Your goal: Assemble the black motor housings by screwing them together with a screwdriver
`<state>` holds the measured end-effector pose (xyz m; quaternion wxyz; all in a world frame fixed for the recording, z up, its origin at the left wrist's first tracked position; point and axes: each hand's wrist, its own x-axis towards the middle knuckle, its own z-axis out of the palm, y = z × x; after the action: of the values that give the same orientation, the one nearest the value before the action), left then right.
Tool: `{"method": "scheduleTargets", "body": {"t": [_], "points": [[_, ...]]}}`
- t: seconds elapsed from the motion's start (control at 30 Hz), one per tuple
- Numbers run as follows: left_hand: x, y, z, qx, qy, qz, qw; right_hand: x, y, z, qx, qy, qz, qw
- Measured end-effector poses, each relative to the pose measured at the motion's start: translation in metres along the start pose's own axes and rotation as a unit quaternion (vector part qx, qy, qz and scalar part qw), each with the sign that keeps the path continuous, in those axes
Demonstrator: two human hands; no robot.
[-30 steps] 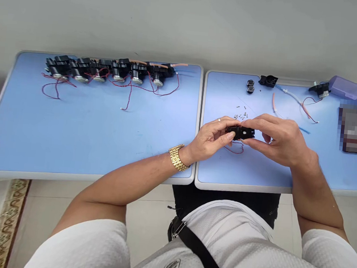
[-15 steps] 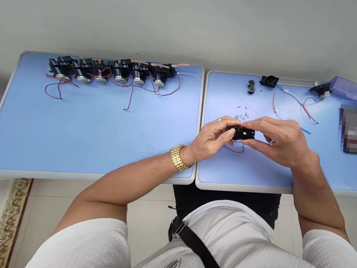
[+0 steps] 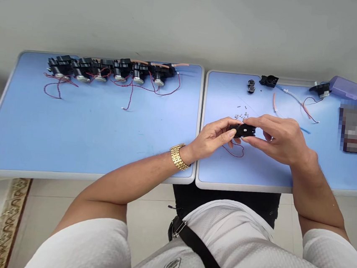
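Blue tabletop, black plastic housing, pinched between left hand, right hand

Black housing — red wire

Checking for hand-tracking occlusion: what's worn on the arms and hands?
The left hand and right hand are bare, with no gloves. A gold link band circles the left wrist. The short sleeves are white, textured fabric.
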<state>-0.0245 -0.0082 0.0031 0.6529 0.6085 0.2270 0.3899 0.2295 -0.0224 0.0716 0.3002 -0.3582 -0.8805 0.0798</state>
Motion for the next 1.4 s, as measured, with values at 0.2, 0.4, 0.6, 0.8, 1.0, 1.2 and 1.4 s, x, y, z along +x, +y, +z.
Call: {"method": "scheduleTargets", "body": {"t": [0.2, 0.4, 0.6, 0.8, 1.0, 1.2, 1.4], "points": [[0.000, -0.002, -0.001, -0.019, 0.003, -0.002, 1.000, -0.001, 0.003, 0.000, 0.022, -0.008, -0.007, 1.000], [-0.003, -0.005, -0.001, -0.006, 0.005, 0.011, 1.000, -0.001, 0.002, -0.001, 0.007, -0.051, 0.021, 0.998], [-0.004, -0.005, 0.000, 0.030, 0.007, 0.035, 0.999, -0.002, 0.000, -0.002, 0.000, -0.062, 0.039, 0.997], [-0.003, -0.007, 0.000, 0.045, -0.003, 0.057, 0.997, -0.001, 0.000, -0.004, -0.011, -0.069, 0.047, 0.996], [-0.005, -0.015, 0.003, 0.151, 0.050, 0.097, 0.983, -0.001, 0.001, -0.003, -0.006, -0.055, 0.034, 0.998], [-0.005, -0.010, 0.005, 0.216, 0.095, 0.088, 0.968, -0.002, 0.005, -0.002, -0.020, -0.065, 0.056, 0.996], [-0.003, -0.006, 0.006, 0.207, 0.098, 0.088, 0.969, -0.003, 0.006, -0.003, -0.021, -0.072, 0.055, 0.996]]}}
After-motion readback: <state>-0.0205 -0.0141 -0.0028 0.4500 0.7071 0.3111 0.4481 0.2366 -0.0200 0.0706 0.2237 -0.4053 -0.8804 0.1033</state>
